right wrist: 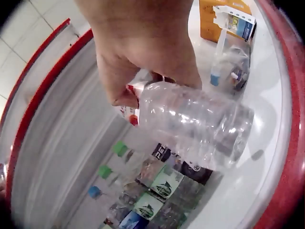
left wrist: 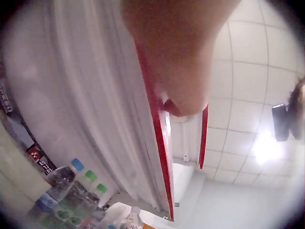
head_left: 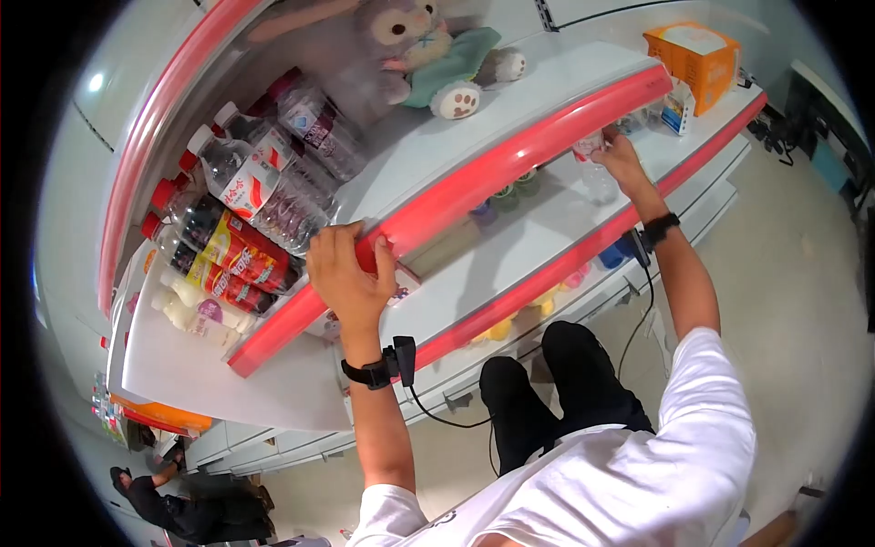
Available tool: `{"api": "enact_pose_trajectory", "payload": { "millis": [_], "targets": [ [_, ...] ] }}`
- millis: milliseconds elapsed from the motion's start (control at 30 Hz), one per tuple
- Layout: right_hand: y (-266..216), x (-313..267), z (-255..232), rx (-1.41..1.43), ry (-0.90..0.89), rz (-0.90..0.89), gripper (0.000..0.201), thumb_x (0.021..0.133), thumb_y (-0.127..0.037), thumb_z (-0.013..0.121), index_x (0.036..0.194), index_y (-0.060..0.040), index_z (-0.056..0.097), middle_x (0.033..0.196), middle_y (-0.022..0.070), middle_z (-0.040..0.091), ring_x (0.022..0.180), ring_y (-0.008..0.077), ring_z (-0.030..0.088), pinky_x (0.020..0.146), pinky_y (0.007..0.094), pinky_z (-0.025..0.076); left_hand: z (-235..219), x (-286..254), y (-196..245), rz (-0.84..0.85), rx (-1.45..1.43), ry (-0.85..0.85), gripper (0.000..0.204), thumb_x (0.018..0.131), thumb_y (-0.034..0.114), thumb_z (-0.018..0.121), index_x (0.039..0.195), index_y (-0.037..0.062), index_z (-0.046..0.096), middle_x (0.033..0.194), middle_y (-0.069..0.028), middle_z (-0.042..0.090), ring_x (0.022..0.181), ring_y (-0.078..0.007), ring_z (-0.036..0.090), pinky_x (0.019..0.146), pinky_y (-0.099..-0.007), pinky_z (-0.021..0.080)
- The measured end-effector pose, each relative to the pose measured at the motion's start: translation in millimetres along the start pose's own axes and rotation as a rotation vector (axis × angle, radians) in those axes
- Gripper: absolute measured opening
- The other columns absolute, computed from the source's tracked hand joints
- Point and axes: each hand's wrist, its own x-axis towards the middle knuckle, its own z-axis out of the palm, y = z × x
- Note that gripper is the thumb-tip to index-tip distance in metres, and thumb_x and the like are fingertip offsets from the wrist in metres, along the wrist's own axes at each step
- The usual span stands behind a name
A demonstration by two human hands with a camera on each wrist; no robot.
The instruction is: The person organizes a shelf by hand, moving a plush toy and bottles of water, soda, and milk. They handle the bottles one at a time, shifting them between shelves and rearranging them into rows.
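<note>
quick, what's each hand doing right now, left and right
Left hand: fingers curled over the red shelf edge, gripping it.
Right hand: holding a clear water bottle.

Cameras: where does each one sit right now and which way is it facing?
Head: worn on the head, looks down at the red-edged shelves; both arms, left hand, right hand, white shirt and dark trousers show.
Left wrist: under the left hand, looks up along the shelf edge to the ceiling.
Right wrist: behind the right hand, looks at its clear bottle.
Shared: head and right wrist both show the orange box.
</note>
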Motion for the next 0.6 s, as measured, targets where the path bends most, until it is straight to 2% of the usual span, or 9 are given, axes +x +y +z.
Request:
{"api": "enact_pose_trajectory", "payload": {
  "millis": [67, 100, 200, 233, 333, 400, 600],
  "targets": [
    [-15, 12, 25, 0.066, 0.049, -0.043, 0.063, 0.069, 0.009, 0.064, 0.13, -0.0019, 0.053, 0.108, 0.0093, 0.062, 0.103, 0.0186, 0.06, 0.083, 0.0332, 0.05, 0, 0, 0, -0.005, -0.006, -0.006, 0.025, 0.081, 0.025, 0.069, 0.095, 0.0043, 0.064, 0.093, -0.0114, 0.06, 0.089, -0.032, 0.056, 0.078, -0.042, 0.042],
    [-33, 10, 37, 0.0, 0.047, 0.063, 0.058, 0.067, 0.007, 0.064, 0.123, -0.0029, 0.057, 0.107, 0.007, 0.061, 0.097, 0.0191, 0.059, 0.082, 0.0341, 0.049, 0, 0, 0, -0.007, -0.006, -0.007, 0.025, 0.081, 0.024, 0.069, 0.095, 0.0043, 0.064, 0.093, -0.0114, 0.06, 0.088, -0.032, 0.056, 0.078, -0.042, 0.042],
    [39, 43, 27, 0.04, -0.133, 0.211, 0.07, 0.065, 0.009, 0.064, 0.133, -0.004, 0.054, 0.118, 0.0067, 0.064, 0.105, 0.0218, 0.061, 0.085, 0.0353, 0.05, 0, 1, -1, 0.014, 0.001, 0.018, 0.024, 0.081, 0.024, 0.069, 0.095, 0.0043, 0.064, 0.093, -0.0114, 0.06, 0.088, -0.0323, 0.056, 0.077, -0.0424, 0.042],
    [42, 56, 32, 0.007, -0.215, 0.22, 0.063, 0.063, 0.007, 0.068, 0.124, -0.0038, 0.06, 0.116, 0.0061, 0.064, 0.1, 0.0205, 0.06, 0.08, 0.0352, 0.051, -1, 1, 0, 0.008, -0.005, 0.008, 0.024, 0.081, 0.023, 0.068, 0.095, 0.004, 0.063, 0.093, -0.0118, 0.06, 0.087, -0.0329, 0.056, 0.077, -0.0426, 0.042],
    [46, 66, 51, -0.049, -0.204, 0.313, 0.056, 0.063, 0.006, 0.069, 0.117, -0.0039, 0.063, 0.114, 0.0049, 0.063, 0.097, 0.0195, 0.059, 0.077, 0.0347, 0.051, -4, 1, 2, 0.005, -0.023, -0.011, 0.023, 0.082, 0.021, 0.068, 0.095, 0.0033, 0.063, 0.091, -0.0127, 0.06, 0.085, -0.0343, 0.056, 0.077, -0.0432, 0.042],
    [44, 63, 62, -0.054, -0.174, 0.176, 0.05, 0.068, 0.002, 0.073, 0.117, -0.0045, 0.063, 0.108, 0.0046, 0.064, 0.099, 0.0188, 0.059, 0.078, 0.0369, 0.052, -4, 2, 1, 0.012, -0.026, -0.003, 0.023, 0.082, 0.021, 0.068, 0.095, 0.0032, 0.062, 0.09, -0.0131, 0.06, 0.085, -0.0349, 0.055, 0.077, -0.0435, 0.042],
    [34, 57, 73, -0.091, -0.177, 0.1, 0.046, 0.073, -0.007, 0.074, 0.117, -0.0042, 0.063, 0.107, 0.0069, 0.065, 0.1, 0.0205, 0.059, 0.081, 0.0379, 0.052, -4, 0, 1, -0.018, -0.017, 0.0, 0.024, 0.08, 0.022, 0.07, 0.095, 0.0044, 0.063, 0.092, -0.0129, 0.059, 0.088, -0.0336, 0.056, 0.078, -0.0426, 0.042]
  ]
}}
